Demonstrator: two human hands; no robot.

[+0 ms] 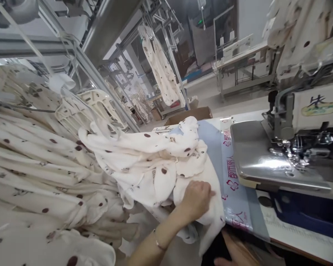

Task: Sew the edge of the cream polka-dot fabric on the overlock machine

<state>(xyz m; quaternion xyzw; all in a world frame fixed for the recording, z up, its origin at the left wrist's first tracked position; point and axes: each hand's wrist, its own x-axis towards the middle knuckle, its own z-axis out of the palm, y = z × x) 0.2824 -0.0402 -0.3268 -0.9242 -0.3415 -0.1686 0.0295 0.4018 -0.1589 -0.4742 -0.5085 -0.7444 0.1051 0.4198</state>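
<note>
My left hand (196, 200) rests on a bunched white fleece garment with brown dots (155, 162), and its fingers are curled into the cloth near the table's front edge. A thin bracelet sits on that wrist. The garment lies on the sewing table over a pale blue sheet (211, 142). Only a part of my right hand (235, 254) shows at the bottom edge, below the table edge and beside dark cloth. Its fingers are mostly cut off.
An overlock sewing machine (299, 144) with a shiny metal bed (255, 155) stands at the right. A clear plastic bag with red print (233, 184) lies beside it. Several more dotted garments (39, 173) hang in a pile at the left. Metal racks and other work tables fill the back.
</note>
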